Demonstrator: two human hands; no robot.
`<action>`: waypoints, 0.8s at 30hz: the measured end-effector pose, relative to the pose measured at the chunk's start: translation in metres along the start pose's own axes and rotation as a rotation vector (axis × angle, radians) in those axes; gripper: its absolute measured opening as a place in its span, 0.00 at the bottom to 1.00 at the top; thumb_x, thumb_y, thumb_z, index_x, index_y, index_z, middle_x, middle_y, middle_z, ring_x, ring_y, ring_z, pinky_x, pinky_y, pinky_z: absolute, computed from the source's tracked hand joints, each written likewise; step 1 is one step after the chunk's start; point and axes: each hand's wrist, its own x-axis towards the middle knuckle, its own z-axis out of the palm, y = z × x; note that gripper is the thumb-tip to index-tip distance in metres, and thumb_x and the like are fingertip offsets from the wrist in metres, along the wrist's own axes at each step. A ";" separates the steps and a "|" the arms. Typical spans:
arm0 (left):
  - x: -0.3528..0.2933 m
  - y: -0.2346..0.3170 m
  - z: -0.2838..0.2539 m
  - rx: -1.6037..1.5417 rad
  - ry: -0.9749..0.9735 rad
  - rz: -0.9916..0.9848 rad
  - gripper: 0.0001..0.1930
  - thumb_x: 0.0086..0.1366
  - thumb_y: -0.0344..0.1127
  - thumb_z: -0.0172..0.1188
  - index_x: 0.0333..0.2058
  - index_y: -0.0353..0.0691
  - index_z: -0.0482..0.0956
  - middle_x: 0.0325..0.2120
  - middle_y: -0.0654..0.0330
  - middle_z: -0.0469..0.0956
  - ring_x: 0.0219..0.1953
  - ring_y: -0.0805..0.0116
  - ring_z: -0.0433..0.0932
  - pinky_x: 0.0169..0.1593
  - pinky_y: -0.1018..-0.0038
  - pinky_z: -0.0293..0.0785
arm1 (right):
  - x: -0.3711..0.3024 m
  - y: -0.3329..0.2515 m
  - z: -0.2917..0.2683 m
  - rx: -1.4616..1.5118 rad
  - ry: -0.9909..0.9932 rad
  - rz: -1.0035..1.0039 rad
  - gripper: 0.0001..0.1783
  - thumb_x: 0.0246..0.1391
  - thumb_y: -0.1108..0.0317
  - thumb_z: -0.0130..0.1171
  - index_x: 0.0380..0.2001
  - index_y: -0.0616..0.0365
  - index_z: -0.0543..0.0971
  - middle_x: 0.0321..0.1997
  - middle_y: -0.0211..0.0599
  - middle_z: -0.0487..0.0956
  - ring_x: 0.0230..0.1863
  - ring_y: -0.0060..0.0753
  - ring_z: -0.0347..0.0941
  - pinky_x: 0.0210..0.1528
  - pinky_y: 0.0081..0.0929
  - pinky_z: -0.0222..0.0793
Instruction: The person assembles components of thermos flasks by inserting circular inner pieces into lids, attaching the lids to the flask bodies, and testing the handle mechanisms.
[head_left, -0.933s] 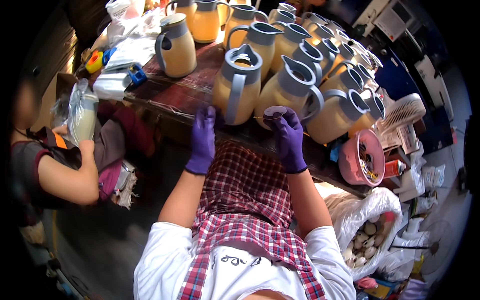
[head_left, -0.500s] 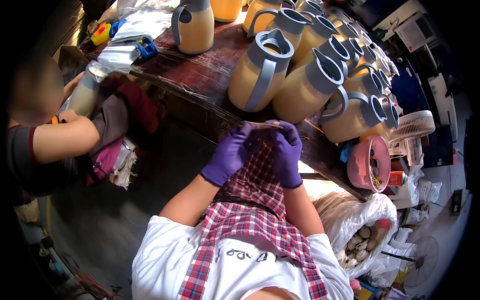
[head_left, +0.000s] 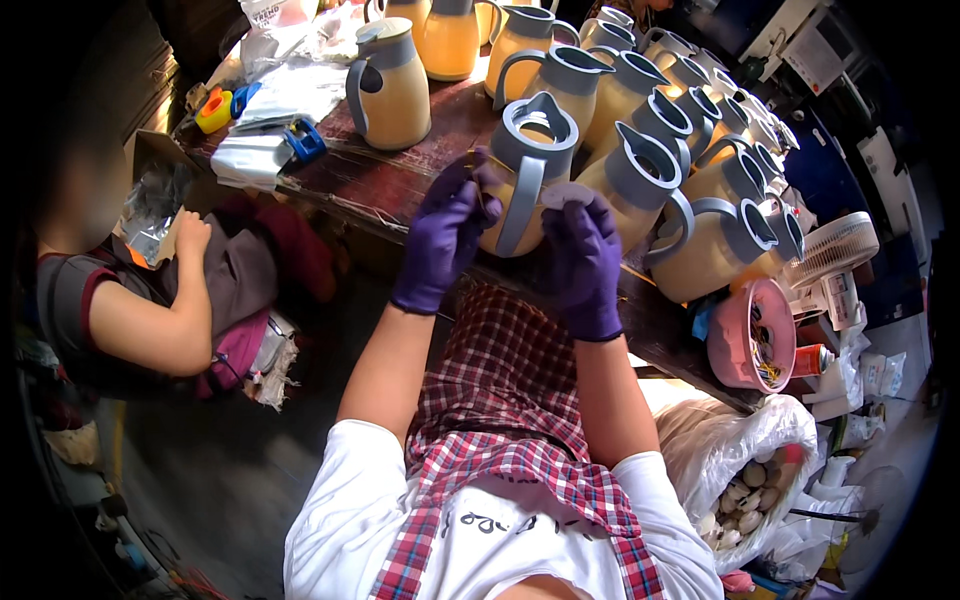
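My left hand (head_left: 445,230), in a purple glove, is closed in a pinch on a thin yellowish cord (head_left: 474,160). Fingers of my right hand (head_left: 584,255), gloved the same way, grip a flat white round disc (head_left: 567,195). Both hands are raised before the nearest jug (head_left: 525,200), which stands upright with a grey collar, a grey handle and an uncovered mouth. A second beige jug (head_left: 645,180) stands just right of it, behind my right hand. Whether the cord joins the disc cannot be made out.
Several jugs crowd the dark wooden table (head_left: 340,185). A lidded jug (head_left: 395,95) and blue tape dispenser (head_left: 304,140) are farther left. A pink tub (head_left: 725,340) stands right, above a plastic-lined bag of round pieces (head_left: 740,500). A co-worker (head_left: 150,320) sits left.
My hands have risen toward the jug and moved apart; the white disc now shows in the right. The co-worker's bagged jug is out of sight, and their hand is beside a box.
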 end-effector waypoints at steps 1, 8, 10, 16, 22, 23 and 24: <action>0.002 0.008 0.004 0.042 -0.045 0.000 0.16 0.75 0.30 0.55 0.58 0.36 0.76 0.45 0.61 0.79 0.37 0.73 0.76 0.45 0.75 0.77 | 0.003 -0.014 0.014 -0.085 -0.029 -0.054 0.14 0.64 0.71 0.62 0.51 0.62 0.78 0.42 0.34 0.82 0.42 0.27 0.79 0.48 0.25 0.76; 0.008 0.024 0.014 0.418 -0.236 0.200 0.20 0.70 0.23 0.59 0.60 0.35 0.76 0.52 0.60 0.78 0.40 0.75 0.79 0.45 0.78 0.77 | 0.007 -0.054 0.054 -1.048 -0.199 -0.639 0.11 0.57 0.74 0.63 0.43 0.56 0.83 0.39 0.40 0.83 0.36 0.35 0.82 0.40 0.28 0.76; 0.004 0.022 0.011 0.390 -0.167 0.183 0.20 0.69 0.22 0.60 0.59 0.36 0.78 0.54 0.60 0.77 0.43 0.75 0.79 0.46 0.79 0.77 | 0.006 -0.054 0.056 -1.149 -0.190 -0.672 0.10 0.55 0.74 0.63 0.41 0.56 0.83 0.39 0.41 0.83 0.38 0.41 0.82 0.40 0.31 0.77; 0.005 0.030 0.020 0.639 -0.201 0.218 0.17 0.68 0.22 0.62 0.55 0.40 0.82 0.47 0.61 0.77 0.43 0.74 0.77 0.47 0.76 0.76 | 0.010 -0.056 0.048 -1.279 -0.286 -0.637 0.11 0.53 0.70 0.65 0.41 0.51 0.84 0.40 0.37 0.83 0.45 0.43 0.80 0.51 0.38 0.72; 0.020 0.044 0.013 0.981 -0.376 0.471 0.18 0.62 0.17 0.61 0.49 0.42 0.85 0.36 0.60 0.75 0.41 0.66 0.75 0.46 0.72 0.74 | 0.038 -0.056 0.033 -1.126 -0.401 -0.758 0.17 0.55 0.67 0.63 0.49 0.48 0.84 0.55 0.37 0.80 0.67 0.44 0.67 0.68 0.45 0.56; 0.022 0.047 0.013 1.006 -0.421 0.474 0.18 0.62 0.16 0.60 0.48 0.42 0.85 0.36 0.61 0.74 0.40 0.67 0.75 0.45 0.72 0.73 | 0.044 -0.053 0.033 -1.119 -0.413 -0.756 0.17 0.56 0.67 0.62 0.49 0.49 0.83 0.55 0.37 0.80 0.67 0.44 0.67 0.68 0.45 0.57; 0.024 0.051 0.014 1.031 -0.466 0.477 0.19 0.61 0.16 0.60 0.47 0.43 0.85 0.35 0.61 0.74 0.40 0.67 0.75 0.45 0.72 0.73 | 0.049 -0.051 0.034 -1.111 -0.425 -0.754 0.17 0.56 0.67 0.62 0.50 0.50 0.83 0.55 0.38 0.81 0.67 0.45 0.67 0.68 0.45 0.57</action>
